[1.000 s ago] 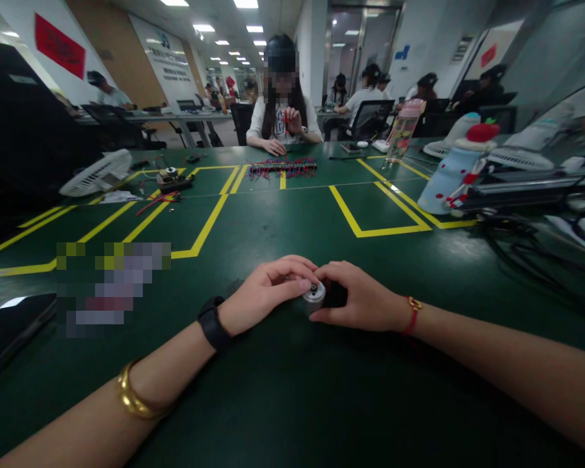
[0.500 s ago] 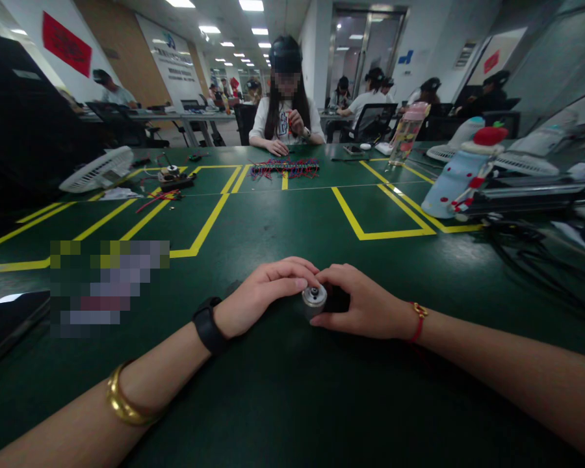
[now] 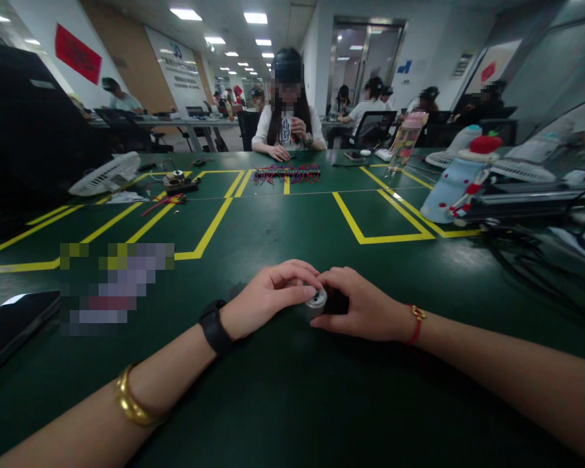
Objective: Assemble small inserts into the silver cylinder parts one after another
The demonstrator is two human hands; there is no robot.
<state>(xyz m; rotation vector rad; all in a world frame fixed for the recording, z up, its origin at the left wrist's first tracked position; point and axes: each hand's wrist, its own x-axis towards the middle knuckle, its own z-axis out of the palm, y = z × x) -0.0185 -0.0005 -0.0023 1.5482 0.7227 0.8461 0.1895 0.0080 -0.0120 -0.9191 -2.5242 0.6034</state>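
Note:
A small silvery cylindrical motor (image 3: 316,309) stands upright on the green table (image 3: 283,403) in front of me. My right hand (image 3: 368,307) grips its body from the right, thumb at the near side and forefinger at the far side. From the left, my left hand (image 3: 268,294) reaches over the motor, thumb and fingers closed at the small shaft piece on its top. The left thumb tip covers most of that piece. A black band is on my left wrist.
Yellow tape lines mark the table. At left lie a dark phone-like slab (image 3: 19,325) and a pixelated item. Farther off are a white fan (image 3: 107,175), bundled wires (image 3: 287,173) and a seated person (image 3: 287,123). A blue bottle (image 3: 448,188) and black cables (image 3: 521,260) sit right.
My left thumb and fingers have moved slightly right, onto the motor's top, and now hide the shaft piece. The right hand keeps its hold. The view has tilted up slightly.

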